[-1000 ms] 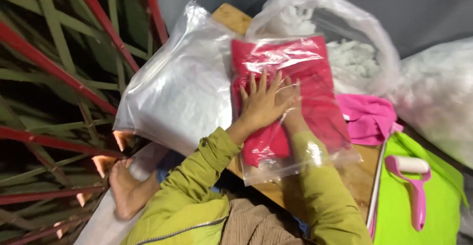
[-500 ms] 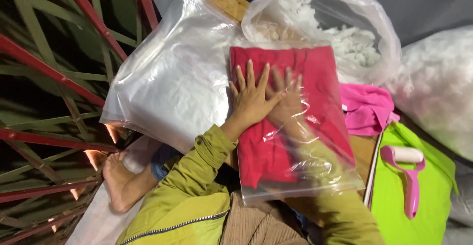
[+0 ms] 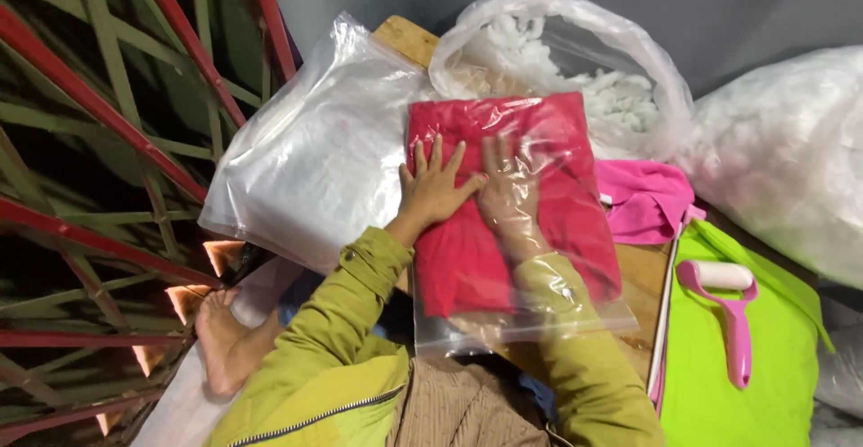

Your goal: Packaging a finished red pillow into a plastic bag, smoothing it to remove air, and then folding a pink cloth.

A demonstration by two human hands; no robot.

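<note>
My right hand (image 3: 508,197) lies flat, fingers spread, inside the clear plastic bag (image 3: 521,321) atop the folded red garment (image 3: 517,195). My left hand (image 3: 434,186) presses open-palmed on the bag's left edge. The bag's long axis runs away from me on the desk (image 3: 643,276).

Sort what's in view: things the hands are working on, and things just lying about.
In hand: left hand, right hand, clear plastic bag, red cloth.
Lying about: pink lint roller, pink cloth, bag of white stuffing, green sheet.
</note>
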